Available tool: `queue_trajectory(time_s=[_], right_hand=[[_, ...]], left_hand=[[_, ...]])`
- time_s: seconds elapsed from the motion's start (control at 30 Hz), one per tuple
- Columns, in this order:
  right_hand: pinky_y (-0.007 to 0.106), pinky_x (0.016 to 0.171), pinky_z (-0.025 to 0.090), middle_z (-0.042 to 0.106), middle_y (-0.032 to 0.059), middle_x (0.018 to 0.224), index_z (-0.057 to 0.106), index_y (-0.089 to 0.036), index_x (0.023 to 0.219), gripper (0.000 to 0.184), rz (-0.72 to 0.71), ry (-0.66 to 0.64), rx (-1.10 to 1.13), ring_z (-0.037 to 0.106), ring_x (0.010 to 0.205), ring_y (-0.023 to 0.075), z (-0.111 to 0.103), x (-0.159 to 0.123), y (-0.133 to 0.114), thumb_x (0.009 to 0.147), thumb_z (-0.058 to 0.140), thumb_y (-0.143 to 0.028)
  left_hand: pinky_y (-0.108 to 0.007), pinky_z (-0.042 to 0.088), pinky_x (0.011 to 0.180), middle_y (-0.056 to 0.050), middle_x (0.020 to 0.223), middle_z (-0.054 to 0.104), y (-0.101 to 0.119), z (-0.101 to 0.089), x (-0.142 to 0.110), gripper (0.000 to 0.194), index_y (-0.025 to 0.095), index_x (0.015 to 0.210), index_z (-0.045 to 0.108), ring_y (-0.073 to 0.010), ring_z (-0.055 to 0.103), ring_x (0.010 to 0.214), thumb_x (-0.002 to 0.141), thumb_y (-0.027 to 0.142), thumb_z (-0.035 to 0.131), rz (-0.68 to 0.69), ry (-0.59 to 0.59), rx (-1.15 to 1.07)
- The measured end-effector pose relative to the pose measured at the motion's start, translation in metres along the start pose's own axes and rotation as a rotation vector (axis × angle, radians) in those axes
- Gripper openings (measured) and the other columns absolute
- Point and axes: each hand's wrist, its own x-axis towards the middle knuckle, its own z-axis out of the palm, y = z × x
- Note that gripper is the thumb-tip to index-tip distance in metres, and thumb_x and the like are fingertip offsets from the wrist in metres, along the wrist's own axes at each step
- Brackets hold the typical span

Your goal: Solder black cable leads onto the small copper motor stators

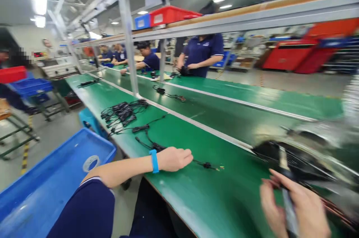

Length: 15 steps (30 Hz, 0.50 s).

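Note:
My left hand [174, 158], with a blue band at the wrist, is closed palm down over a bundled black cable [206, 164] on the green bench. The cable comes out on both sides of the hand, and bare wire ends show at its right. At the lower right, my right hand [297, 202] grips a slim, dark pen-like tool [288, 208] with a pale upper end; blur hides its exact kind. Beyond that hand lies a heap of black cables [300, 159] with clear plastic. Further left are a single black cable [140, 128] and a pile of black cables [123, 113].
A large blue tray [56, 178] stands left of the bench. A white rail [196, 126] and metal post [129, 43] divide the bench from the green strip beyond, where another cable bundle [168, 93] lies. Co-workers [203, 53] work across it. An overhead shelf carries a red bin [171, 14].

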Motion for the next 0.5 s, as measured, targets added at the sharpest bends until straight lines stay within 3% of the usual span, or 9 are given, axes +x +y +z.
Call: queue_trajectory(time_s=[0.1, 0.17, 0.27, 0.37, 0.5], right_hand=[[0.036, 0.074, 0.049, 0.064, 0.0091, 0.091, 0.067, -0.020, 0.110, 0.025, -0.088, 0.009, -0.064, 0.060, 0.077, 0.0215, -0.023, 0.002, -0.011, 0.088, 0.056, -0.025], [0.033, 0.075, 0.050, 0.063, 0.0074, 0.091, 0.066, -0.020, 0.110, 0.023, -0.055, 0.022, -0.108, 0.062, 0.079, 0.0193, -0.041, -0.003, -0.010, 0.089, 0.058, -0.022], [0.032, 0.076, 0.052, 0.064, 0.0067, 0.094, 0.064, -0.021, 0.110, 0.022, 0.039, 0.032, -0.155, 0.064, 0.084, 0.0181, -0.068, -0.023, -0.002, 0.091, 0.054, -0.019], [0.030, 0.076, 0.054, 0.063, 0.0064, 0.095, 0.063, -0.021, 0.111, 0.022, 0.132, 0.042, -0.157, 0.065, 0.083, 0.0169, -0.090, -0.046, 0.010, 0.092, 0.053, -0.017], [0.032, 0.081, 0.054, 0.063, 0.0067, 0.095, 0.063, -0.021, 0.109, 0.022, 0.243, 0.091, -0.151, 0.065, 0.087, 0.0179, -0.108, -0.054, 0.031, 0.093, 0.049, -0.018]], left_hand=[[-0.030, 0.046, 0.058, -0.008, 0.094, 0.060, 0.013, 0.016, 0.002, 0.021, 0.014, 0.104, 0.057, -0.0173, 0.058, 0.073, 0.097, 0.013, 0.038, 0.056, -0.024, -0.069], [-0.031, 0.047, 0.062, -0.008, 0.092, 0.061, 0.013, 0.019, 0.005, 0.024, 0.015, 0.101, 0.060, -0.0185, 0.059, 0.076, 0.098, 0.014, 0.036, 0.056, -0.016, -0.116], [-0.034, 0.050, 0.076, -0.008, 0.092, 0.065, 0.003, 0.015, 0.016, 0.029, 0.018, 0.101, 0.065, -0.0214, 0.061, 0.087, 0.101, 0.031, 0.039, -0.006, 0.044, -0.276], [-0.037, 0.048, 0.087, -0.008, 0.105, 0.066, -0.025, 0.011, 0.041, 0.036, 0.020, 0.117, 0.063, -0.0221, 0.061, 0.095, 0.101, 0.038, 0.037, -0.037, 0.044, -0.380], [-0.044, 0.048, 0.091, -0.015, 0.116, 0.062, -0.085, 0.026, 0.098, 0.041, 0.015, 0.116, 0.065, -0.0300, 0.060, 0.101, 0.096, 0.033, 0.035, -0.141, 0.022, -0.234]])
